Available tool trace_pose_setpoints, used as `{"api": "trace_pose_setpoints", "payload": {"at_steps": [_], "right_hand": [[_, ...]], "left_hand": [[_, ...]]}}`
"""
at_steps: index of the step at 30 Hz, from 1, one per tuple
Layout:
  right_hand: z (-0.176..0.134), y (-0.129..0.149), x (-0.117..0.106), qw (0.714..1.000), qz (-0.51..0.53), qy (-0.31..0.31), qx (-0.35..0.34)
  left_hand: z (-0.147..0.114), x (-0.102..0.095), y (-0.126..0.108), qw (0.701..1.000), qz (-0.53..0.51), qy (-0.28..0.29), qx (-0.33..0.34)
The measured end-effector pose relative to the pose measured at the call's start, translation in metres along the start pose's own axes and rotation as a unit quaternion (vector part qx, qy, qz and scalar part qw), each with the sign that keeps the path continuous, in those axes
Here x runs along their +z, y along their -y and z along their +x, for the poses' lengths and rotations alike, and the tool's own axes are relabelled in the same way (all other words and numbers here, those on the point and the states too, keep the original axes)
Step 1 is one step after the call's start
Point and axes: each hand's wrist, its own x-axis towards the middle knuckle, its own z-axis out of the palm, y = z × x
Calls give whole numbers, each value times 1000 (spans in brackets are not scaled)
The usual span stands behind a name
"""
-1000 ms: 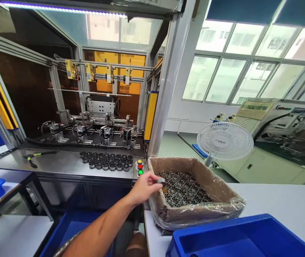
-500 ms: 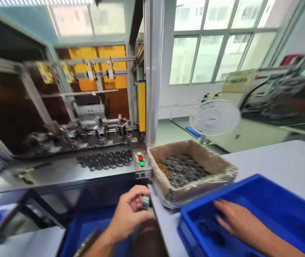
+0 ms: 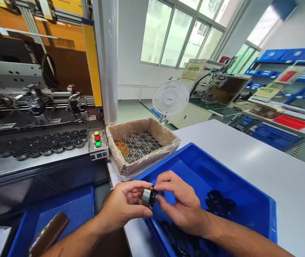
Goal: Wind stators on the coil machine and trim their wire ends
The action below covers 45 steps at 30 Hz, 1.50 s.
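Note:
Between the thumb and fingers of my left hand (image 3: 123, 205) is a metal ring (image 3: 146, 197), held on its side above the near edge of the blue bin (image 3: 238, 178). My right hand (image 3: 181, 205) pinches a small black plastic part (image 3: 153, 199) against the ring's right face. How far the part sits inside the ring is hidden by the fingers. More black parts (image 3: 219, 204) lie in the bin, under and beyond my right forearm.
A plastic-lined carton (image 3: 123, 169) of metal rings and some amber pieces stands behind the bin. Rows of assembled-looking ring parts (image 3: 58, 144) sit on the machine's ledge at left, beside a button box (image 3: 98, 142). A white fan (image 3: 170, 98) stands behind the table.
My right hand has come up out of the blue bin with a black part and met the ring in my left hand. The view has turned right.

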Motion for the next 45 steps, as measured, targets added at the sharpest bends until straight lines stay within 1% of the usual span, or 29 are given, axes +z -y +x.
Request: {"api": "trace_pose_setpoints", "payload": {"at_steps": [2,4,9,12,15,20,25,30,33,37,41,45], "right_hand": [[0,-2,0,1000,7,12,1],[-2,-2,0,1000,11,17,3],[-5,2,3,1000,8,23,3],[-6,2,4,999,10,34,-13],[-7,1,5,997,3,54,-50],[-8,0,5,992,-69,52,-95],[-8,-1,5,990,-66,56,-110],[-7,-4,6,987,-80,54,-129],[-8,-5,6,985,-83,56,-140],[-7,-5,6,986,-76,69,-134],[-7,-5,6,984,-84,67,-140],[-7,-5,7,985,-68,71,-143]], "left_hand": [[3,4,5,1000,-10,3,-3],[3,5,6,1000,-6,-2,10],[-6,4,4,998,38,-29,46],[-10,3,2,995,59,-54,52],[-12,4,1,994,55,-66,61],[-14,4,-1,996,44,-53,62],[-17,3,1,996,38,-42,69],[-18,4,2,995,38,-50,79],[-19,3,4,995,53,-56,68],[-18,1,5,993,77,-58,62],[-18,0,5,995,59,-60,53],[-18,-1,5,995,64,-61,51]]}}
